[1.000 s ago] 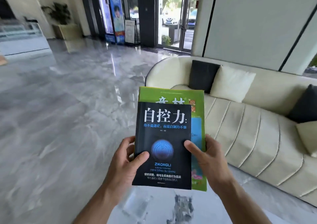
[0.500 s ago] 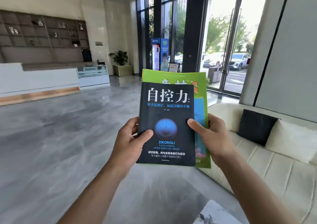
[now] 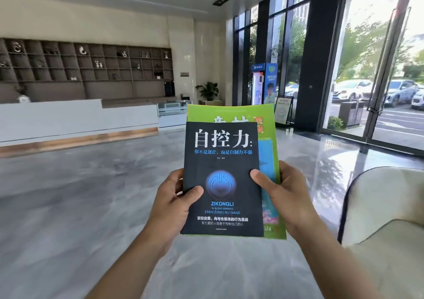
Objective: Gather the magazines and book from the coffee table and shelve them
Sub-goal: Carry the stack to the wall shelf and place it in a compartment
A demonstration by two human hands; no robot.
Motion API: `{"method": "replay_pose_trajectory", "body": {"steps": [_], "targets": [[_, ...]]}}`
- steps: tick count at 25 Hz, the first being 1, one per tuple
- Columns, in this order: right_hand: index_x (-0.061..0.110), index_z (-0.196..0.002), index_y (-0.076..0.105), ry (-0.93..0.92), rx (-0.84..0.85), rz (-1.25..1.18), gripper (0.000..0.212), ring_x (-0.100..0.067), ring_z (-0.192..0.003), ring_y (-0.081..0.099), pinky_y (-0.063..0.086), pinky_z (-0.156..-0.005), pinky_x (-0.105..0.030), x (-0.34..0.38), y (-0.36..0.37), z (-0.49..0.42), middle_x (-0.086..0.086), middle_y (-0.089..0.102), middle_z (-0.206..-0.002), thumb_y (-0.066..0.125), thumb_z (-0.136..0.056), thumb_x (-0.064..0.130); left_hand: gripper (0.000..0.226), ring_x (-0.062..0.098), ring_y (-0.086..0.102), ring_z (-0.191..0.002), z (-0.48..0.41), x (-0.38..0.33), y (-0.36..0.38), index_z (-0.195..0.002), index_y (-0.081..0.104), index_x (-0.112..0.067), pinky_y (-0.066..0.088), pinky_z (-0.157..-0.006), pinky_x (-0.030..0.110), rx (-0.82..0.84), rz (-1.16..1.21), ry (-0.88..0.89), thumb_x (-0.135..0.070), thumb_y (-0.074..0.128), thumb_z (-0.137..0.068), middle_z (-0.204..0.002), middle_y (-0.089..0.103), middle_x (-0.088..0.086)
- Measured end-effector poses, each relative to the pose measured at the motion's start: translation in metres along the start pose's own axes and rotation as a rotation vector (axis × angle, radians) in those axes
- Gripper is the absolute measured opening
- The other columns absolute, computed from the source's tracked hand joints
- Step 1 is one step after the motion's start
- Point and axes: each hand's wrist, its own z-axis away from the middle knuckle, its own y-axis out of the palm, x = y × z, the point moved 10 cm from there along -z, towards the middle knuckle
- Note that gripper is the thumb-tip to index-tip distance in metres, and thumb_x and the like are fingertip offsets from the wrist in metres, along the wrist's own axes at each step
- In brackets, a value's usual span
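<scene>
Ahead and to the left the grey floor [image 3: 80,195] lies open as far as the white counter [image 3: 68,117], which bars the way to the wall shelves [image 3: 91,67] behind it. A cream sofa [image 3: 385,207] blocks the near right; far right stand glass doors [image 3: 378,69].

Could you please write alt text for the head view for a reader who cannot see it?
Two hands, left and right, hold a black book stacked on a green magazine in a lobby. Wall shelves stand far left; a sofa sits right.
</scene>
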Motion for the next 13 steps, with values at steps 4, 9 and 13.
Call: {"method": "replay_pose_trajectory", "body": {"steps": [4,9,13], "targets": [[0.009,-0.103,0.073,0.002,-0.038,-0.01,0.017,-0.035,-0.093,0.077,0.061,-0.087,-0.055,-0.037,0.043,-0.123,-0.009,0.082,-0.097,0.076,-0.086,0.01,0.034,0.017,0.075,-0.089,-0.139,0.014,-0.011,-0.115,0.066,-0.022,0.059,-0.072,0.027,0.001,-0.008,0.004,0.0,0.064,-0.089,-0.107,0.077,0.006],[0.01,-0.099,0.074,-0.006,-0.045,0.002,0.012,-0.033,-0.087,0.078,0.064,-0.077,-0.046,-0.067,0.088,-0.248,-0.006,0.082,-0.091,0.074,-0.087,0.007,0.035,0.02,0.076,-0.087,-0.277,0.031,-0.021,-0.112,0.067,-0.025,0.061,-0.079,0.036,-0.001,0.025,-0.01,0.0,0.064,-0.088,-0.106,0.076,0.005],[0.011,-0.093,0.073,-0.036,-0.016,0.027,0.008,-0.014,-0.063,0.073,0.055,-0.053,-0.022,-0.109,0.128,-0.358,-0.001,0.08,-0.078,0.072,-0.089,0.005,0.034,0.028,0.074,-0.097,-0.401,0.068,-0.027,-0.114,0.064,-0.024,0.061,-0.081,0.04,0.016,0.034,0.017,-0.001,0.064,-0.09,-0.11,0.076,0.007]]}}
